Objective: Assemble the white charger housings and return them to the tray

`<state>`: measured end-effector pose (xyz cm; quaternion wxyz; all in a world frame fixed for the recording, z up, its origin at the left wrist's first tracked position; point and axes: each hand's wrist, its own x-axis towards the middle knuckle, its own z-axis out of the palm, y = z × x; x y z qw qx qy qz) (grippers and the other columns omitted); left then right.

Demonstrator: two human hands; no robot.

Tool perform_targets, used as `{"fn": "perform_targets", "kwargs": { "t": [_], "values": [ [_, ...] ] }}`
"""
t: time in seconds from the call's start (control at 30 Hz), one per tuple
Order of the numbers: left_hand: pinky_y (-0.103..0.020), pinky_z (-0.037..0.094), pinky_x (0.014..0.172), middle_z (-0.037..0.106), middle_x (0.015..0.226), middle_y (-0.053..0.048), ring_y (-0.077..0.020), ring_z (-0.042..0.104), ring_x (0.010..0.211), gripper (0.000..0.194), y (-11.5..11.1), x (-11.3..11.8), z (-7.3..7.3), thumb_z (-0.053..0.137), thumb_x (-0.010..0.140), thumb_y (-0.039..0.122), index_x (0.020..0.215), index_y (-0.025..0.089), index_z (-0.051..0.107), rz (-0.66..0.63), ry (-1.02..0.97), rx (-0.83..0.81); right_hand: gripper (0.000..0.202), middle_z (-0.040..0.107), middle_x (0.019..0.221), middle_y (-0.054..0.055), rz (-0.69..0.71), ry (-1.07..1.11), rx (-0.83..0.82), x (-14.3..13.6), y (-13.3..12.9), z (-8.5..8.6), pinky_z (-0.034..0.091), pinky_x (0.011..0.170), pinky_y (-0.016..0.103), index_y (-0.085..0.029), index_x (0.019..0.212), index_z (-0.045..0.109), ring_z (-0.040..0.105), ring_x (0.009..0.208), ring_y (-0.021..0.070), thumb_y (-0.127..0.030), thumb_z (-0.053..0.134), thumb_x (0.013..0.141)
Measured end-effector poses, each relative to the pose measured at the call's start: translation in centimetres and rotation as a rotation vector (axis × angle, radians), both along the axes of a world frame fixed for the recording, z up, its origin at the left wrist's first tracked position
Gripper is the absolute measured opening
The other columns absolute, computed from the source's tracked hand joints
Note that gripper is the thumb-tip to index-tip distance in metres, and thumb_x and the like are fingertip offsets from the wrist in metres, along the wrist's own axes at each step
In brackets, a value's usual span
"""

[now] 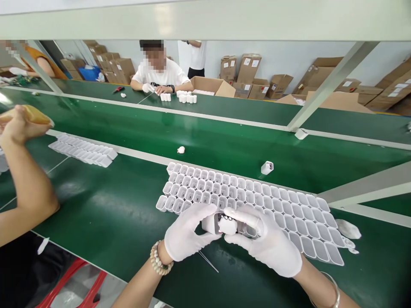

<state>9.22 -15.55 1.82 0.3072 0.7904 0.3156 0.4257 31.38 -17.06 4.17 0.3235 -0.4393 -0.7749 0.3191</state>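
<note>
Both my hands wear white gloves and meet above the near edge of the rows of cups. My left hand point(188, 233) is closed around a white plastic housing point(209, 223), which lies on its side with its opening toward the right. At that opening sits a rounded white part point(227, 226) with small black and white details along its top. My right hand point(272, 241) pinches this part between thumb and fingers; how deep it sits in the housing is hidden. Thin metal tweezers point(209, 262) lie on the table below my left hand.
Rows of open white housings point(257, 185) stand just beyond my hands. Single housings point(267, 167) and a small white part point(181, 150) rest on the green conveyor belt point(218, 141). A co-worker's arm point(28, 188) reaches in at left. A slanted metal post point(334, 85) rises at right.
</note>
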Motion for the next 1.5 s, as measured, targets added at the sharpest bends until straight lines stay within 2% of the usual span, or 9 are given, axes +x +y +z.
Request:
{"fn": "perform_targets", "kwargs": {
  "t": [0.27,0.6,0.67,0.77,0.83,0.93,1.07,1.23,1.5],
  "values": [
    [-0.038,0.054,0.087,0.069,0.101,-0.005,-0.0197,0.066,0.089,0.051,-0.1,0.0,0.0,0.068,0.087,0.017,0.132,0.025,0.047,0.007,0.072,0.014,0.038,0.07,0.09,0.0,-0.134,-0.203,-0.053,-0.3,-1.0,0.3,0.062,0.063,0.035,-0.035,0.12,0.063,0.069,0.075,0.0209,-0.031,0.068,0.082],
    [-0.04,0.053,0.088,0.067,0.093,-0.002,-0.0195,0.066,0.094,0.058,0.1,0.5,-0.1,0.064,0.086,0.009,0.136,0.029,0.042,-0.067,0.028,0.05,0.027,0.068,0.085,-0.002,-0.1,-0.285,-0.17,-1.0,-0.8,0.4,0.06,0.064,0.035,-0.034,0.111,0.065,0.066,0.071,0.0198,-0.035,0.067,0.084],
    [-0.041,0.053,0.088,0.067,0.098,-0.003,-0.0205,0.066,0.096,0.058,0.1,0.4,-0.2,0.063,0.086,0.01,0.136,0.029,0.041,-0.067,0.019,0.03,0.036,0.068,0.085,-0.002,-0.094,-0.284,-0.131,-1.1,-0.9,-0.2,0.06,0.065,0.037,-0.035,0.12,0.06,0.066,0.073,0.0207,-0.039,0.068,0.085],
    [-0.04,0.054,0.086,0.068,0.094,-0.003,-0.0199,0.067,0.088,0.051,-0.1,0.3,-0.2,0.066,0.087,0.015,0.133,0.027,0.045,-0.038,-0.006,-0.017,0.059,0.07,0.091,0.0,-0.12,-0.22,0.046,-1.2,-0.9,-0.9,0.059,0.068,0.041,-0.035,0.139,0.041,0.067,0.076,0.023,-0.05,0.066,0.087],
    [-0.039,0.055,0.086,0.068,0.09,-0.002,-0.0193,0.067,0.085,0.049,-0.2,0.2,-0.1,0.068,0.087,0.019,0.13,0.027,0.048,-0.013,-0.038,-0.055,0.059,0.07,0.093,0.002,-0.132,-0.187,0.167,-1.3,-1.0,-1.1,0.059,0.069,0.043,-0.034,0.14,0.034,0.068,0.077,0.0237,-0.055,0.058,0.091],
    [-0.037,0.055,0.086,0.067,0.087,0.001,-0.0171,0.066,0.083,0.049,-0.5,0.3,0.1,0.069,0.087,0.018,0.13,0.03,0.049,-0.004,-0.096,-0.092,0.04,0.071,0.094,0.005,-0.106,-0.261,0.205,-1.6,-1.2,-0.9,0.058,0.067,0.043,-0.03,0.126,0.046,0.069,0.077,0.0249,-0.055,0.051,0.095],
    [-0.037,0.056,0.083,0.057,0.069,0.006,-0.0138,0.06,0.066,0.049,-0.6,0.7,0.0,0.066,0.089,0.018,0.133,0.031,0.048,-0.033,-0.136,-0.127,0.025,0.069,0.089,0.006,-0.048,-0.394,0.094,-2.3,-1.6,-0.4,0.057,0.063,0.041,-0.024,0.1,0.058,0.067,0.074,0.0246,-0.049,0.053,0.095],
    [-0.033,0.056,0.076,0.056,0.071,0.007,-0.011,0.055,0.06,0.055,-0.4,1.3,-0.4,0.065,0.089,0.015,0.136,0.034,0.045,-0.069,-0.177,-0.042,0.024,0.068,0.084,0.006,-0.103,-0.327,0.127,-3.0,-1.8,-0.9,0.055,0.063,0.039,-0.024,0.095,0.06,0.066,0.072,0.0233,-0.046,0.052,0.095],
    [-0.04,0.055,0.089,0.07,0.094,-0.003,-0.0191,0.068,0.09,0.045,-0.7,2.3,-1.4,0.062,0.089,0.011,0.13,0.026,0.048,0.102,-0.192,0.14,0.017,0.067,0.073,0.003,-0.268,-0.181,0.106,-4.3,-1.4,-2.5,0.055,0.063,0.035,-0.024,0.083,0.062,0.066,0.066,0.0203,-0.033,0.05,0.092]
  ]
}}
